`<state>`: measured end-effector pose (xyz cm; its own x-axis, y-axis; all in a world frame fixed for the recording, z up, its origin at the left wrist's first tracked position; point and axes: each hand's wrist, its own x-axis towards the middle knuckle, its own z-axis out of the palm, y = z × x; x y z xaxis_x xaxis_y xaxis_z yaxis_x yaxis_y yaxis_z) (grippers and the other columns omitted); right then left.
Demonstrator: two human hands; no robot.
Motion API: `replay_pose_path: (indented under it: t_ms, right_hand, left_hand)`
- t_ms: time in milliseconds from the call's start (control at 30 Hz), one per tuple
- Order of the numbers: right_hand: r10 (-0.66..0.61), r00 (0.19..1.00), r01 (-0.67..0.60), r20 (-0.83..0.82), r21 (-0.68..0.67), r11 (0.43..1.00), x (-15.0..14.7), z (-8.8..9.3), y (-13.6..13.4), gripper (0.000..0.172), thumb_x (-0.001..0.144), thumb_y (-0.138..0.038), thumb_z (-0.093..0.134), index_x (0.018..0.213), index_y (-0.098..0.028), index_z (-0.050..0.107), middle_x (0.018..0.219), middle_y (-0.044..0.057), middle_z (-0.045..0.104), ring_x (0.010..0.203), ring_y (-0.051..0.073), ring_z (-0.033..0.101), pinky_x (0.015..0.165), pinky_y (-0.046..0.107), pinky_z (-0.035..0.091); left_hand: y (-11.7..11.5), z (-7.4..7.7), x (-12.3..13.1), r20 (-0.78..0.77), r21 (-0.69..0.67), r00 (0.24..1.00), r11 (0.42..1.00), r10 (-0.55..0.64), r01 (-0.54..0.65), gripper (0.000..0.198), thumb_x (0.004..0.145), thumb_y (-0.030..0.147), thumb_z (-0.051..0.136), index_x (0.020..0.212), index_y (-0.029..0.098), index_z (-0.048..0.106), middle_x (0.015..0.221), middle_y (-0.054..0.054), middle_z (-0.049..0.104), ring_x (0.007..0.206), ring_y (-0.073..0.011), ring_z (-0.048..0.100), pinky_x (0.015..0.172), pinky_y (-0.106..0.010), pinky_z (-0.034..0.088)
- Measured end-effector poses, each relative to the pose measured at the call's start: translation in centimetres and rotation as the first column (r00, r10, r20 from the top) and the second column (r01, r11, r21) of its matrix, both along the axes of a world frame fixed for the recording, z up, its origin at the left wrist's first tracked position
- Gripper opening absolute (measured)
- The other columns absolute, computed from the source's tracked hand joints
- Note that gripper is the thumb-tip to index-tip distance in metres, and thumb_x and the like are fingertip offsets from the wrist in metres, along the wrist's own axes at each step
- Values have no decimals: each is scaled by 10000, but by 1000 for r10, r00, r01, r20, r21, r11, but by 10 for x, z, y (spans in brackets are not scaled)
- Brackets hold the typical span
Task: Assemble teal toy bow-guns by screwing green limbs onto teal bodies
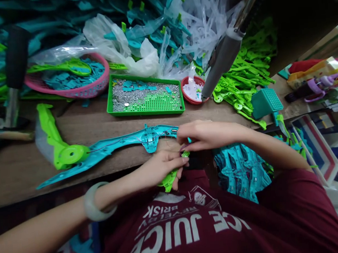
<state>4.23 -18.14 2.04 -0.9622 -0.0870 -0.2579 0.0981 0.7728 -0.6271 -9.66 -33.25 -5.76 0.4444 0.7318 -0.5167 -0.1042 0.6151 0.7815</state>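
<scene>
My left hand (pixel 165 164), a pale bangle on its wrist, is closed around a lime-green plastic part (pixel 168 181) held close to my shirt. The fingers of my right hand (pixel 199 135) are pinched together at the upper end of that part; what sits between the fingertips is too small to make out. Just behind both hands lies a long turquoise toy-bow-like shell (pixel 114 145), with thin wires running along its inside. At its left end a lime-green arm with a round hub (pixel 72 155) is attached. My right hand covers the shell's right end.
Behind the shell stand a green tray (pixel 146 112) of small metal screws, a pink basket (pixel 100 84) of turquoise pieces and a small red basket (pixel 194 100). A grey-handled tool (pixel 222 60) hangs at upper right. Green parts (pixel 239 78) and turquoise shells (pixel 240 168) lie rightward.
</scene>
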Motion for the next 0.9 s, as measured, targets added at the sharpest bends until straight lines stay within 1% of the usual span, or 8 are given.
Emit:
replay_pose_path:
  t_ms: [100, 200, 333, 400, 567, 667, 767, 900]
  right_hand:
    - [-243, 954, 256, -177, 55, 965, 18, 0, 3, 187, 896, -180, 684, 1062, -137, 610, 1045, 62, 566, 797, 117, 537, 700, 250, 447]
    - [-535, 767, 567, -354, -15, 823, 36, -8, -4, 232, 886, -177, 688, 1099, -153, 601, 1081, 61, 527, 698, 83, 501, 626, 234, 437]
    - [-607, 728, 562, -318, -231, 794, 46, -32, -15, 121, 939, -273, 645, 870, -176, 669, 847, 18, 582, 764, 126, 559, 699, 260, 437]
    - [-631, 751, 540, -196, -367, 757, 43, -50, -21, 203, 946, -332, 631, 826, -174, 674, 806, 17, 608, 792, 138, 570, 737, 275, 433]
    - [-714, 673, 624, 191, -665, 410, 27, -93, -42, 399, 846, -550, 687, 765, -175, 580, 625, -63, 451, 537, 73, 379, 531, 230, 301]
    - [-699, 647, 640, 304, -716, 280, 22, -108, -53, 435, 807, -590, 702, 782, -186, 540, 598, -88, 403, 475, 53, 301, 474, 216, 240]
    - [-665, 703, 620, 251, -675, 400, 24, -112, -57, 357, 875, -523, 634, 785, -189, 546, 609, -66, 451, 480, 75, 374, 480, 226, 313]
    - [-640, 548, 640, -539, -222, 735, 24, -87, -51, 159, 967, -288, 544, 1035, -180, 639, 1020, 89, 642, 948, 193, 616, 833, 356, 518]
  left_hand:
    - [-2, -10, 3, 34, -52, 961, 961, 275, -273, 413, 750, 574, 717, 783, 170, 637, 584, 9, 644, 488, -120, 561, 493, -228, 414]
    - [0, -12, 1, 77, 20, 834, 836, 546, -549, 395, 749, 527, 757, 819, 155, 643, 676, 5, 658, 569, -102, 573, 539, -211, 446]
    - [2, -4, -8, 181, 68, 651, 651, 737, -756, 426, 726, 427, 803, 1020, 157, 655, 713, 45, 622, 578, -80, 551, 545, -191, 435]
    - [2, 1, -12, 212, 72, 654, 656, 726, -752, 438, 733, 397, 797, 1063, 146, 656, 682, 52, 600, 558, -77, 533, 542, -195, 424]
    - [-7, 13, -15, 241, 82, 795, 805, 556, -588, 384, 766, 351, 727, 1071, 125, 663, 562, 48, 548, 501, -101, 495, 519, -229, 380]
    - [-11, 17, -18, 273, 87, 816, 832, 510, -548, 289, 791, 364, 688, 982, 148, 664, 585, 40, 542, 521, -104, 499, 536, -239, 386]
    - [-15, 18, -24, 228, 158, 852, 846, 471, -510, 299, 867, 448, 625, 777, 162, 616, 617, 17, 552, 555, -101, 505, 551, -238, 380]
    - [-15, 18, -30, 14, 311, 928, 880, 372, -358, 378, 929, 495, 539, 721, 182, 581, 651, -6, 598, 608, -125, 526, 614, -259, 410]
